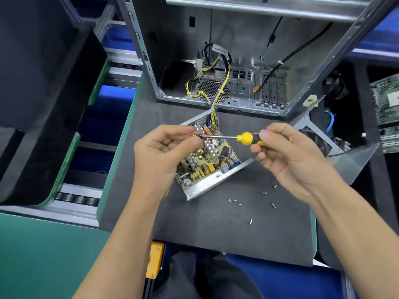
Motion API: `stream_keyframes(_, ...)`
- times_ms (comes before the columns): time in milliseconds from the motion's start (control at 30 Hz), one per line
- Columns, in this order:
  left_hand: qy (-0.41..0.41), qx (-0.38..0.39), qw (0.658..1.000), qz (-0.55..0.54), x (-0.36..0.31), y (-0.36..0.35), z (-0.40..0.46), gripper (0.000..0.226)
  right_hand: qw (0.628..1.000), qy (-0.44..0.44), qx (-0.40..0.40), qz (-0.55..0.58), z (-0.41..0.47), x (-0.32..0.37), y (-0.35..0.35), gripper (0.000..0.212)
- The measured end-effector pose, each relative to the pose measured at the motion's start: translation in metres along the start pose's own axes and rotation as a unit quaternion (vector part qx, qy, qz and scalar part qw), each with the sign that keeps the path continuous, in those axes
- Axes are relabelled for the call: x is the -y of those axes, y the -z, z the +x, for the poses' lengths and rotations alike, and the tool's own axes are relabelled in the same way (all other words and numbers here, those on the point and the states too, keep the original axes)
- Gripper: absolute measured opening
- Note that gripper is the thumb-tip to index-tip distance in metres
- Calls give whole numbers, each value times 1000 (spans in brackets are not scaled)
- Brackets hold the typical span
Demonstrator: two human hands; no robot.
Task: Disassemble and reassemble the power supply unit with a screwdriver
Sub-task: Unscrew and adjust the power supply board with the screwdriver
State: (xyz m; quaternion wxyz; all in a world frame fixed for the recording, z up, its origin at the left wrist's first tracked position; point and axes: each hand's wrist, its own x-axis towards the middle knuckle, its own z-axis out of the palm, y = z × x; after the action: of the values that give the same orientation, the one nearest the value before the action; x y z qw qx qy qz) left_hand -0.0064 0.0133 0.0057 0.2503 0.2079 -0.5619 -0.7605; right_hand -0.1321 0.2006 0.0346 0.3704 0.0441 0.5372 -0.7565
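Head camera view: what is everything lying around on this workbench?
power supply unit: one, silver tray with its circuit board bared, mat centre
screwdriver: one, yellow and black handle, held level above the unit
loose screws: about seven, silver, mat right of the unit
computer case: one, grey metal, open, behind the unit
wire bundle: one, mostly yellow, case to unit
mat: one, dark grey, under it all
circuit boards: at least two, green, far right
left hand: one, pinches the screwdriver's tip end
right hand: one, grips the handle

Bright, even light; edges distorted.
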Motion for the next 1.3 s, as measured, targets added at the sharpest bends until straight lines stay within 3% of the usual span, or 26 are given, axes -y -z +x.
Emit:
stream_keyframes(200,-32,14,999,42,3,-13,4,27,992,40,-72,93,11,0,-7,19)
stream_keyframes(467,-48,23,995,88,6,-24,9,28,998,48,-45,20,19,3,-4,31)
stream_keyframes(667,-4,57,995,78,17,-21,10,45,995,80,-57,4,23,4,6,20)
stream_keyframes(767,-63,39,981,177,23,-12,6,47,983,146,-98,-52,25,8,17,20)
stream_keyframes(933,-171,59,912,367,34,0,3,41,929,244,-110,-257,26,9,31,29)
stream_keyframes(1300,-195,61,896,394,43,5,6,39,875,233,-74,-418,32,-8,28,31)
